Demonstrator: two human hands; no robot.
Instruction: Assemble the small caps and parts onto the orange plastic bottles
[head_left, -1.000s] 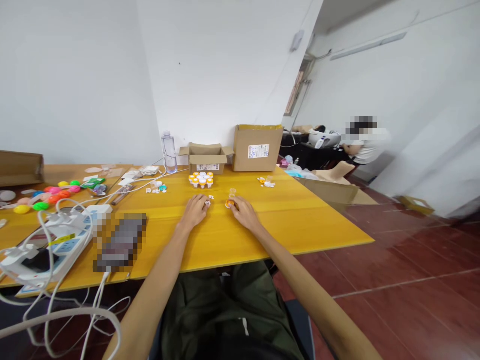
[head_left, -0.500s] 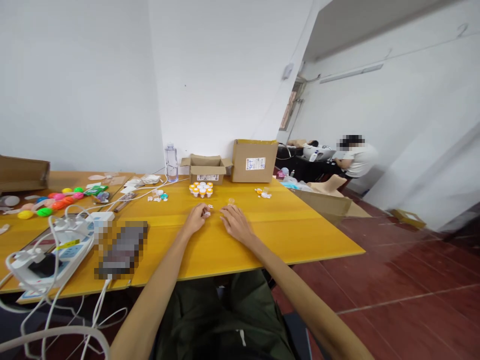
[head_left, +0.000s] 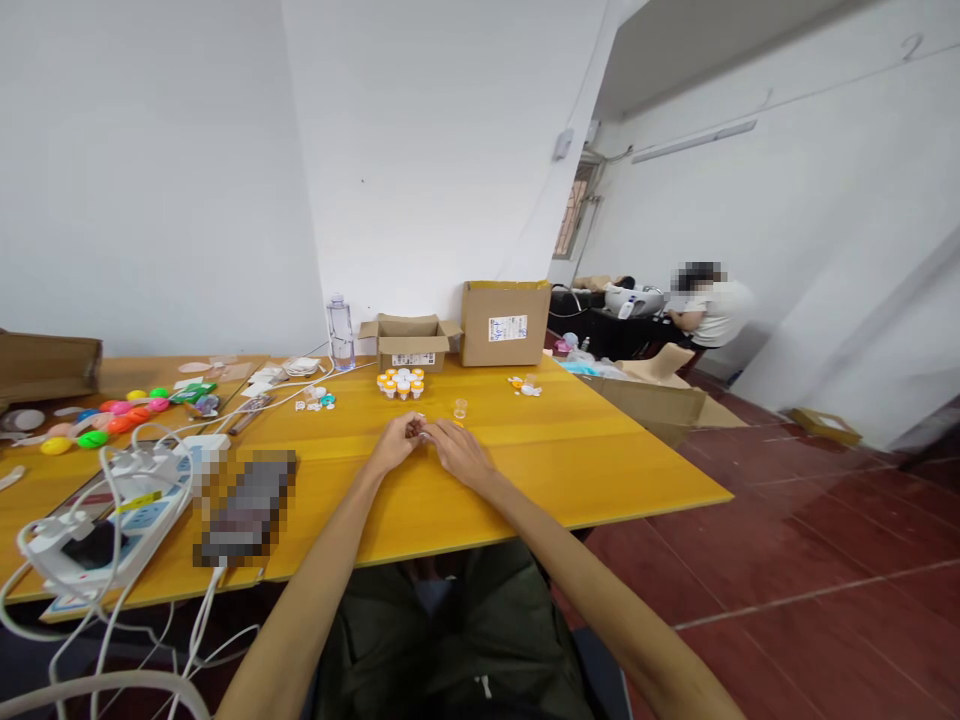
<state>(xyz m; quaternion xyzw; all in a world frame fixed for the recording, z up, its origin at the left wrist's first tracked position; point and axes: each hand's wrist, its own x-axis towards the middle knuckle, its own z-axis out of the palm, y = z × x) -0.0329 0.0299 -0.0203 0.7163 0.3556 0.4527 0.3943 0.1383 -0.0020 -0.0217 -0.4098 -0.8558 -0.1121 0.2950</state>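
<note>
At centre frame, over the yellow counter (head_left: 600, 470), the right hand (head_left: 463, 457) has just moved to join the left hand (head_left: 397, 441), so both meet at one small white piece (head_left: 424, 436), mostly hidden, the left fingers pinching it, while whether the bent right fingers grip it cannot be told.

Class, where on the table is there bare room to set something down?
The widest bare patch of table lies right of the right hand, reaching the right edge. A smaller one lies between phone and left forearm. Crowded: the far left, with balls, power strip and cables, and the back, around the jars.
</note>
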